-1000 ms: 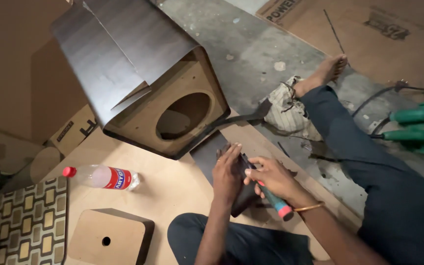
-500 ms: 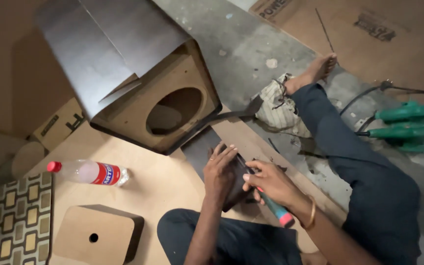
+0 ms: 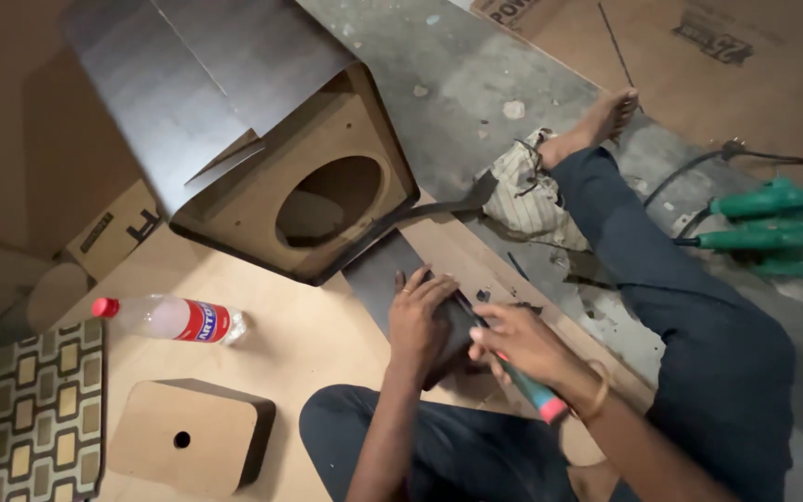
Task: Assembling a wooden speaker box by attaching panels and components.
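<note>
While the dark laminate strip [image 3: 392,279] lies flat on the light board [image 3: 309,344] on the floor, just in front of the speaker cabinet [image 3: 318,186], it is pressed down by the left hand [image 3: 420,321], whose fingers are spread open on its surface. A cutting tool with a red and teal handle [image 3: 527,386] is gripped in the closed right hand [image 3: 522,339], its tip set at the strip's right edge beside the left hand. Trimming of the strip appears to be the step in hand. A steady draw along the edge would seem called for, with the strip kept pinned and the fingers held off the blade's line. A plastic bottle [image 3: 174,319] and a small wooden block [image 3: 188,446] lie well apart to the left.
</note>
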